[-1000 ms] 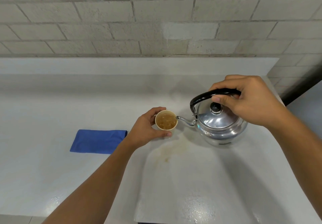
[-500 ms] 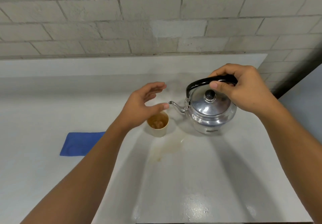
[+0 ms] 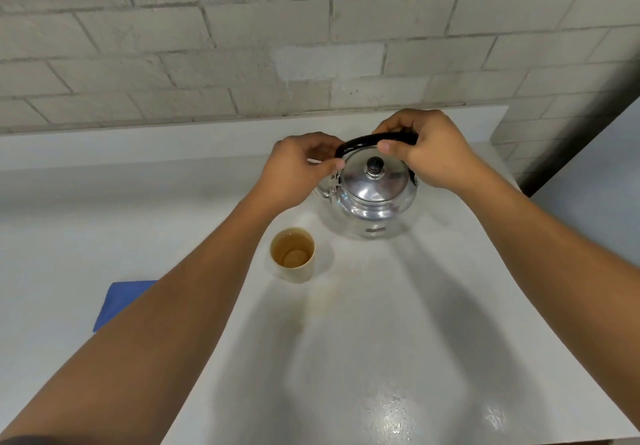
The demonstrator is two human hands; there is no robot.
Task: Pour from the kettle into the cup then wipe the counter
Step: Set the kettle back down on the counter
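Note:
A shiny metal kettle [image 3: 372,202] with a black handle and lid knob stands upright on the white counter [image 3: 398,358] at the back. My right hand [image 3: 429,152] grips the right part of the handle. My left hand [image 3: 299,171] is at the handle's left end and covers the spout; its fingers pinch the handle there. A small beige cup [image 3: 293,256] with brown liquid stands free in front of the kettle, left of centre. A faint brownish stain [image 3: 322,302] lies on the counter just in front of the cup. A folded blue cloth [image 3: 117,301] lies at the left, partly hidden by my left forearm.
A grey block wall [image 3: 311,36] rises behind a low white ledge at the back of the counter. The counter's right edge runs diagonally past the kettle, with a dark gap beyond it. The front edge is close to me.
My left hand let go of the cup and moved up to the kettle's handle. The kettle went from its pouring position beside the cup to standing farther back.

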